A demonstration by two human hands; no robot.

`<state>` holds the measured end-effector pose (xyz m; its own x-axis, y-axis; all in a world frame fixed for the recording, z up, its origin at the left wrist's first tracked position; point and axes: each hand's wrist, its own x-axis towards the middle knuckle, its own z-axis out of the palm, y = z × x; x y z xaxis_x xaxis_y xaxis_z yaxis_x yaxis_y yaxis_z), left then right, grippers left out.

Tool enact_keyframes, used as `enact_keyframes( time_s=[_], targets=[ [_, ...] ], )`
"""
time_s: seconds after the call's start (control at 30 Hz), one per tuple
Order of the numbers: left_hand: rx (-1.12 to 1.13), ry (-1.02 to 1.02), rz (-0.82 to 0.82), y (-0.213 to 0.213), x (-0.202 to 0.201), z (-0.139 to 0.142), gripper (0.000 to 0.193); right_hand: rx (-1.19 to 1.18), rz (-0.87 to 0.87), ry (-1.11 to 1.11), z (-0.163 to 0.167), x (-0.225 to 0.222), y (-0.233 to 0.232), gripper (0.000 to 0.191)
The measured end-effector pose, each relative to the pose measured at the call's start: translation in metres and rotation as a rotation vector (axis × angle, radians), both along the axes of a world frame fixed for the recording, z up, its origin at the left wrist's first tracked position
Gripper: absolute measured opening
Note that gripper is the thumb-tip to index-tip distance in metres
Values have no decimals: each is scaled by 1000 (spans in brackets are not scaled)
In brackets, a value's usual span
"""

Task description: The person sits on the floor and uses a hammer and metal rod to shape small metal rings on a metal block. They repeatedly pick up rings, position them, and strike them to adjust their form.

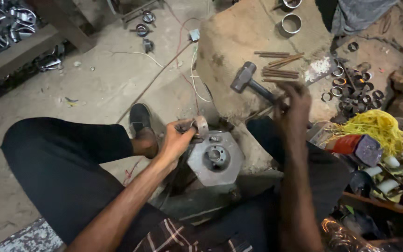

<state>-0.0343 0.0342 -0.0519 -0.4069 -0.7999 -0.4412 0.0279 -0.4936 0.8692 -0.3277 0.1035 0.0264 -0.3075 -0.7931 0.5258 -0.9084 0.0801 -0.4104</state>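
Observation:
My left hand (pixel 179 138) grips a short metal ring (pixel 201 125) at the upper left edge of a hexagonal steel block (pixel 215 158) with a round hole in its middle. My right hand (pixel 293 108) is raised and blurred, closed around the dark handle of a hammer (pixel 248 80). The hammer's grey head points up and to the left, above a sandy stone slab (pixel 239 37). The hammer is well apart from the block and ring.
Several thin rusty rods (pixel 280 65) lie on the slab. Small metal rings (pixel 355 88) are heaped at right, two larger rings (pixel 291 22) at the top. A yellow string tangle (pixel 375 127) and white rolls (pixel 397 170) sit at right. My shoe (pixel 140 117) rests on the concrete floor.

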Motion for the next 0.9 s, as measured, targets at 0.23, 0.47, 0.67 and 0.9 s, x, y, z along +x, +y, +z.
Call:
enact_keyframes(
  time_s=[0.23, 0.47, 0.67, 0.9],
  targets=[
    [77, -16, 46, -6, -1, -5, 22, 226, 4, 110, -13, -52, -15, 25],
    [117, -30, 91, -10, 0, -17, 22, 70, -8, 216, -5, -36, -7, 7],
    [73, 10, 88, -8, -1, -11, 22, -139, 73, -948, 1, 23, 14, 22],
    [20, 71, 61, 0, -2, -2, 22, -203, 108, -482, -32, 140, 46, 38]
  ],
)
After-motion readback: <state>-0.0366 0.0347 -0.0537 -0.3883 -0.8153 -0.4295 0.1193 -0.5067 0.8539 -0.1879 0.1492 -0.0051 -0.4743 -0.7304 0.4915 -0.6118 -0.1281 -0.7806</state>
